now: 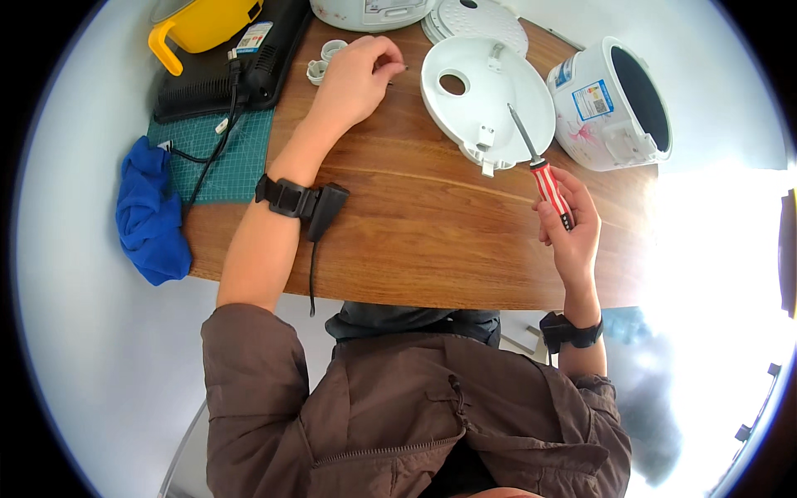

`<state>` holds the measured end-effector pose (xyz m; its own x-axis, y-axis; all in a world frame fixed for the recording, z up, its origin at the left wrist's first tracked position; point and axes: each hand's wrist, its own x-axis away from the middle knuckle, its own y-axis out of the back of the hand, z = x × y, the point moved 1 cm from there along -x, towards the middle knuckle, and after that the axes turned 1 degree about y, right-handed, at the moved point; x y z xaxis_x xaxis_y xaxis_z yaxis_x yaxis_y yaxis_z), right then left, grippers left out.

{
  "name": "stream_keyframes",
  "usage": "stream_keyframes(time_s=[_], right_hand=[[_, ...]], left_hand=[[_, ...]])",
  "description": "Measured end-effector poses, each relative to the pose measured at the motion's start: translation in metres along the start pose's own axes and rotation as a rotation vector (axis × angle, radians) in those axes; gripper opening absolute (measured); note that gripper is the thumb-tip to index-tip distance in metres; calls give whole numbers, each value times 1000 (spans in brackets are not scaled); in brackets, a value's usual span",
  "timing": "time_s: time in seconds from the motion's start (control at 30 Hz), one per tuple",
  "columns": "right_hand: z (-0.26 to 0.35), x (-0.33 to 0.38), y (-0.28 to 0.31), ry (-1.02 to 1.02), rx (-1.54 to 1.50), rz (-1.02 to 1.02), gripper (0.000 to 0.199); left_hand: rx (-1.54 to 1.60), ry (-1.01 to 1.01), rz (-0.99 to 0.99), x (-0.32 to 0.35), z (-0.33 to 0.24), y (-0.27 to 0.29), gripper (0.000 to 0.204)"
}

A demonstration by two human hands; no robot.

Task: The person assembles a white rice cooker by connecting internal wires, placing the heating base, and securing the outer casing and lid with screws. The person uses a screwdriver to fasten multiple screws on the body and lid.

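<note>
My right hand [571, 217] is closed round the red-and-white striped handle of a screwdriver [548, 187]. Its metal shaft points up and away, and the tip shows over a round white rice cooker lid [519, 79]. The lid lies on the table with a round hole and small brackets in its face. Left of it, my left hand [357, 79] hovers low over the wood, thumb and forefinger pinched together. A tiny dark piece shows at those fingertips, too small to name. Close beside that hand sit two small white round caps [324, 65].
A white rice cooker body [602, 108] lies tilted at the right. Behind the lid is a perforated white disc [490, 23]. At the left are a yellow pot [203, 25], a black appliance [199, 87], a green cutting mat [241, 162], a dark cable and a blue cloth [152, 216].
</note>
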<state>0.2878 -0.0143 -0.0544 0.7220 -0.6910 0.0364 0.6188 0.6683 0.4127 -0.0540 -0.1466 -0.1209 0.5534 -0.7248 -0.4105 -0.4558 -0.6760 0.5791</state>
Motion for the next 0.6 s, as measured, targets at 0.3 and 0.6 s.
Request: stream_keyframes(time_s=[0.3, 0.6], right_hand=[[19, -7, -16, 343, 234, 13, 47], [21, -9, -19, 419, 326, -17, 47]], left_hand=[[1223, 112, 256, 10, -58, -25, 12], [1227, 132, 347, 10, -59, -27, 12]])
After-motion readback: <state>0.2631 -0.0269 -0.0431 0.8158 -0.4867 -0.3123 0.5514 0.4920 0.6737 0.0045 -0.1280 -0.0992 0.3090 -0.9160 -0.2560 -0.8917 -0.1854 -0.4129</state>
